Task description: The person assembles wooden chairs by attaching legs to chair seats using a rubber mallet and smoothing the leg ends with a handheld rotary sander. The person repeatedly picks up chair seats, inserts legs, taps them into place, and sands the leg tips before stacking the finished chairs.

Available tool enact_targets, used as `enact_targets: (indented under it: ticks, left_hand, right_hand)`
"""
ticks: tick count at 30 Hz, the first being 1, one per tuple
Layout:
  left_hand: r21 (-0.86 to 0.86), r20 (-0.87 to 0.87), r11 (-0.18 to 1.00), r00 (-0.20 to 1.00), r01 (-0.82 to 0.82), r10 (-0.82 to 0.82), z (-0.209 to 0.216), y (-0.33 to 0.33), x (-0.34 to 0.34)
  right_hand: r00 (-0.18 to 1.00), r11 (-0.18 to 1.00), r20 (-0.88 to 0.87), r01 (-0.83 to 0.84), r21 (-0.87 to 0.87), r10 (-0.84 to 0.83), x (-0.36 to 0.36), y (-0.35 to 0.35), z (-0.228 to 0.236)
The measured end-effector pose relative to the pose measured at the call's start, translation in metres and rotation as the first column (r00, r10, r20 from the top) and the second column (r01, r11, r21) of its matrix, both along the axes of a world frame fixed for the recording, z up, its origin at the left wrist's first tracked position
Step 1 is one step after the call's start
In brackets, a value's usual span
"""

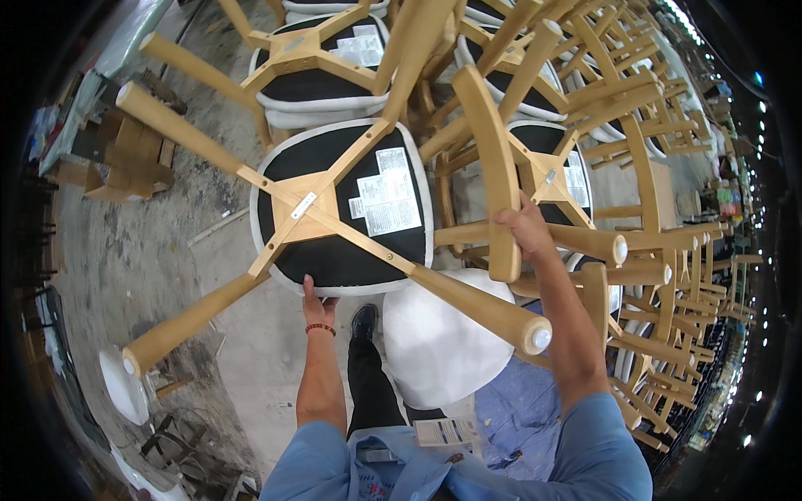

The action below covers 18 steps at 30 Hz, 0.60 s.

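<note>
An upturned wooden chair point(311, 182) faces me with its legs pointing up and outward. Its seat underside is black, edged in white, with white labels stuck on it. My left hand point(318, 307) grips the near edge of that seat, thumb on the black underside and fingers beneath. Higher and to the right, my right hand point(525, 227) is wrapped round the curved wooden backrest point(493, 167) of the chair. Below the seat, near my legs, lies a white cushioned seat point(447, 338), partly covered by one chair leg.
Many more upturned chairs point(643, 167) crowd the right side, with others point(322, 63) straight ahead. Blue sheeting point(518, 409) covers the floor at my lower right. Cardboard boxes point(121, 159) sit at the far left, and a white seat point(124, 384) stands at the lower left.
</note>
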<state>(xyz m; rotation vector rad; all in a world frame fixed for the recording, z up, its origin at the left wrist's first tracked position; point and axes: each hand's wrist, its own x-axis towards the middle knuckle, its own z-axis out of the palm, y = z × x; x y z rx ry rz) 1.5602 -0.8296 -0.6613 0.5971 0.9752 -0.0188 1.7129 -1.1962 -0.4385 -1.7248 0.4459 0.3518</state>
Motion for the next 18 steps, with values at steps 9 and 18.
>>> enact_targets:
  ticks: [9,18]
  left_hand:
    - [-0.098,-0.132,0.975,0.974,-0.199,0.185,-0.014,0.017,-0.027]
    - [-0.14,-0.02,0.938,0.948,-0.316,0.317,-0.03,0.066,0.014]
  right_hand:
    - [0.995,0.985,-0.051,-0.091,-0.144,0.084,0.011,-0.007,0.001]
    - [0.987,0.971,0.082,-0.121,-0.205,0.14,0.071,0.011,0.001]
